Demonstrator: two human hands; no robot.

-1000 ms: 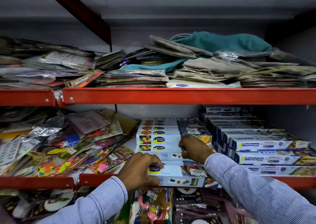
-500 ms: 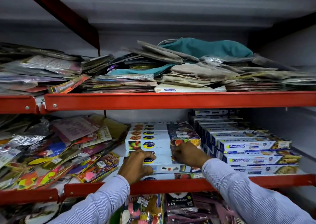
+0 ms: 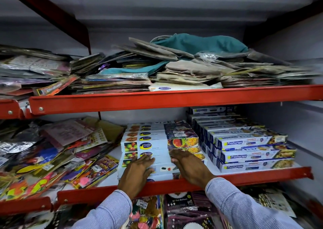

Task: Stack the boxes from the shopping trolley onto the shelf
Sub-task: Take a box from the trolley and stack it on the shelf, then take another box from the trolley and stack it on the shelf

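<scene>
A stack of white cling-wrap boxes (image 3: 158,144) with fruit pictures sits in the middle of the red shelf (image 3: 262,175). My left hand (image 3: 138,171) lies flat, fingers spread, against the front of the lower boxes. My right hand (image 3: 188,165) presses flat on the same boxes just to the right. Neither hand grips a box. To the right stands a taller stack of blue and white Freshwrapp boxes (image 3: 248,144). The shopping trolley is out of view.
Loose colourful packets (image 3: 57,158) are heaped on the left of the same shelf. The upper red shelf (image 3: 157,99) carries piles of flat packets and a teal cloth bag (image 3: 197,44). Foil balloon packs (image 3: 181,209) hang below the shelf edge.
Both hands have slid the front white boxes back onto the shelf, and the fingers have flattened against them. The view has shifted upward and to the right.
</scene>
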